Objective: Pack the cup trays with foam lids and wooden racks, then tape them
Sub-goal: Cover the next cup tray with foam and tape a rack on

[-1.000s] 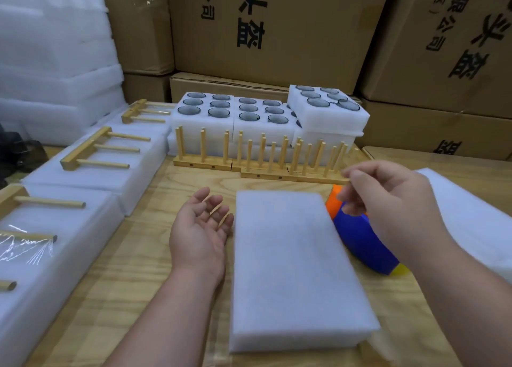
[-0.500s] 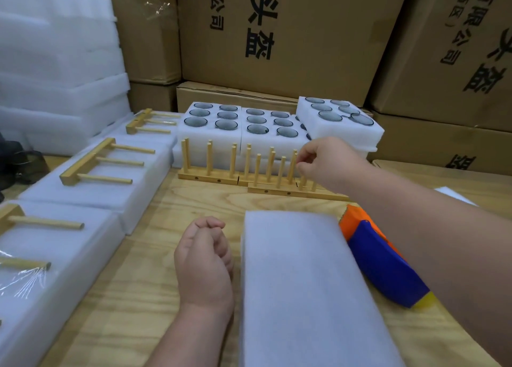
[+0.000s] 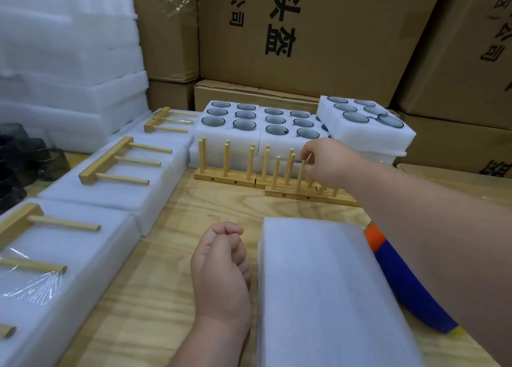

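A white foam lid [image 3: 329, 292] covers a tray on the wooden table in front of me. Beyond it stand upright wooden racks with pegs: one to the left [image 3: 225, 176] and a nearer one [image 3: 293, 195]. My right hand [image 3: 329, 161] reaches over the nearer rack and pinches the top of one of its pegs. My left hand [image 3: 221, 269] rests on the table beside the lid with its fingers curled, holding nothing. Open foam cup trays with grey glass cups [image 3: 249, 122] [image 3: 363, 120] stand behind the racks.
Packed foam trays with racks lying on top line the left side [image 3: 116, 181] [image 3: 55, 258]. A stack of white foam [image 3: 66, 61] rises at the back left. Cardboard boxes [image 3: 304, 34] wall the back. A blue and orange object [image 3: 401, 283] lies right of the lid.
My right hand has moved forward from above the lid to the nearer rack and taken hold of a peg. My left hand has turned palm down and curled its fingers.
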{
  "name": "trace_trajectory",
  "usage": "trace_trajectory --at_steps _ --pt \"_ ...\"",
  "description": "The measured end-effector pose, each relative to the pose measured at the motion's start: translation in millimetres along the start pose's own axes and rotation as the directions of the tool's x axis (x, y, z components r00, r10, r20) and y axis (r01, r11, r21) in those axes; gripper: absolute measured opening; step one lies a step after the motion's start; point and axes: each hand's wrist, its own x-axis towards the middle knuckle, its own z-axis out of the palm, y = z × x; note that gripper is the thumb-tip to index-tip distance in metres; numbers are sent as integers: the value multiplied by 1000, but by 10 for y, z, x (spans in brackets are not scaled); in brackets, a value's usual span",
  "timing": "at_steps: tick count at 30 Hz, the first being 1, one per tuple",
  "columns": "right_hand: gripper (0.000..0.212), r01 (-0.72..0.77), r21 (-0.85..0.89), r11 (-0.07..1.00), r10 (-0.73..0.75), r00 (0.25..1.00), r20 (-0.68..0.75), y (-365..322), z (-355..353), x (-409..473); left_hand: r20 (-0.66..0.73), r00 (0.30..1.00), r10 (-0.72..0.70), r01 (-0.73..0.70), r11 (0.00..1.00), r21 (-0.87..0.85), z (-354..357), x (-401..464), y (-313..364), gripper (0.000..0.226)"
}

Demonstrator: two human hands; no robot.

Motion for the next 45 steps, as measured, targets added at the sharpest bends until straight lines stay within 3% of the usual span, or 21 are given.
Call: trace_trajectory --at_steps 8,14,20,29,34,45 --pt "14 38 -20 999 -39 999 -28 -43 -180 -133 2 1000 7 -7 1000 10 -3 4 -11 23" --pt "4 110 214 971 -76 984 -161 -65 -548 -506 6 1000 21 -21 1000 8 -13 18 -30 22" --pt "6 199 478 855 -60 955 -291 -108 -793 -1109 18 999 28 -28 1000 6 -10 21 -45 23" --pt "8 101 810 577 191 948 -254 -43 -705 -1771 31 999 30 -31 999 31 -4 -3 -40 22" --pt "11 3 917 400 257 960 -115 2 -469 -1958 41 999 28 -30 999 42 5 -24 -25 16" --pt "17 -87 948 308 268 963 1 91 -350 -1893 74 997 25 -33 994 107 15 -81 -12 18"
